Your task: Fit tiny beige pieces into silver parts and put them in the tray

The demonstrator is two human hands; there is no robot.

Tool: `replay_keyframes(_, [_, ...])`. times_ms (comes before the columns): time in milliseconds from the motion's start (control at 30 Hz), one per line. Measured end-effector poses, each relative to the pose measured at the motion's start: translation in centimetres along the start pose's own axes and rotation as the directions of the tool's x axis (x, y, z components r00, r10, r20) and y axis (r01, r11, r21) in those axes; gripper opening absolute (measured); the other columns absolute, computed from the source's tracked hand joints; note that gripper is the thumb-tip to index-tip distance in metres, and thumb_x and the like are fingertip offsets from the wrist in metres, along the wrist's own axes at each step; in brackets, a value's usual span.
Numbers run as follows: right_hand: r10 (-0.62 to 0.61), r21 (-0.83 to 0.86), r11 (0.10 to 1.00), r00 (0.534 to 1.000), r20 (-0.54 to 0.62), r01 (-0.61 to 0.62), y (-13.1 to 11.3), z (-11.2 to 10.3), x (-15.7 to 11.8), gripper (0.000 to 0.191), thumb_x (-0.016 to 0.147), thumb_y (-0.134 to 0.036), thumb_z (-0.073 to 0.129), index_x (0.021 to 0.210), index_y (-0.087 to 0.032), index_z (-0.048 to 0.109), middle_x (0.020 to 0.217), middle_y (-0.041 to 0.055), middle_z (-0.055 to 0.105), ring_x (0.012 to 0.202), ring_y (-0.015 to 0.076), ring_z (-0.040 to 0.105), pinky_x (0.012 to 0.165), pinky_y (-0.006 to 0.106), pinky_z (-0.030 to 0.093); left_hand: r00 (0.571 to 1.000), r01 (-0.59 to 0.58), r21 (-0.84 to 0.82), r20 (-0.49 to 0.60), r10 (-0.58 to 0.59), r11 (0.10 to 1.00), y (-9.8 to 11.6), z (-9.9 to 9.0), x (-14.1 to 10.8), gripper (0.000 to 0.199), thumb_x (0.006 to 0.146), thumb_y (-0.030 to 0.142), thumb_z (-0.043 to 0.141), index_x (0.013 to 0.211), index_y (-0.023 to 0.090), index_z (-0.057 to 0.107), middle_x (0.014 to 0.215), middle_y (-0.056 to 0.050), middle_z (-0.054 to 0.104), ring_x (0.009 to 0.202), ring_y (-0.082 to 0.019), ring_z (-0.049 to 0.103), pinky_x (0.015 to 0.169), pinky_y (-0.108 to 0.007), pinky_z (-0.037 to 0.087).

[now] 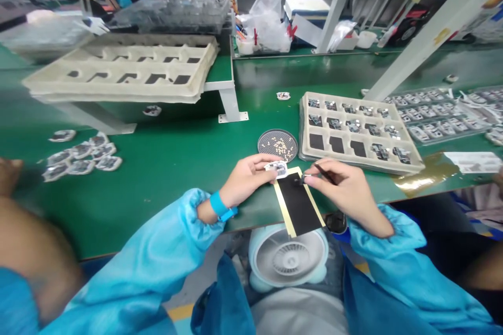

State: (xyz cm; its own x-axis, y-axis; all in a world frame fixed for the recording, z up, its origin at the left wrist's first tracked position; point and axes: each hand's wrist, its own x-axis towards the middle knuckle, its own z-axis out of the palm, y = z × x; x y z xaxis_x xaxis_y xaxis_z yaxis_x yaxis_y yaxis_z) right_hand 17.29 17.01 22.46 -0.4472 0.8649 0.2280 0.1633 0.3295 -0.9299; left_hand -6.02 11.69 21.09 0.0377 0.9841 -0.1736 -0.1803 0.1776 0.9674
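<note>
Clamping a white part in the left hand, between thumb and fingers, at the far left corner of the mat. Gripping a dark tool in the right hand, with fingers together around it, beside the mat's far right corner. Can see a tiny piece by the right thumb's tip, over the mat; cannot tell whether pinched by tool or by fingers. Can also see, just beyond the mat, a dish with pale bits; beyond and right of the mat, a tray with metal parts in most compartments; well left of the mat, clustered white pieces; below the mat, a fan.
</note>
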Motion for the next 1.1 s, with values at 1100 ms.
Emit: replay_keyframes(1100, [0.297,0.368,0.878,0.951,0.083,-0.307,0.8,4.7,1.4,0.033,0.074,-0.046,0.085,0.084,-0.019,0.069,0.071,0.0002,0.072,0.063,0.0143,0.065,0.059,0.027,0.052,0.958,-0.228,0.449,-0.053,0.281,0.864,-1.1,0.6,-0.4,0.060,0.081,0.034,0.078,0.138,0.023,0.062,0.107,-0.006,0.069,0.059,-0.008,0.044,0.056,-0.024,0.044])
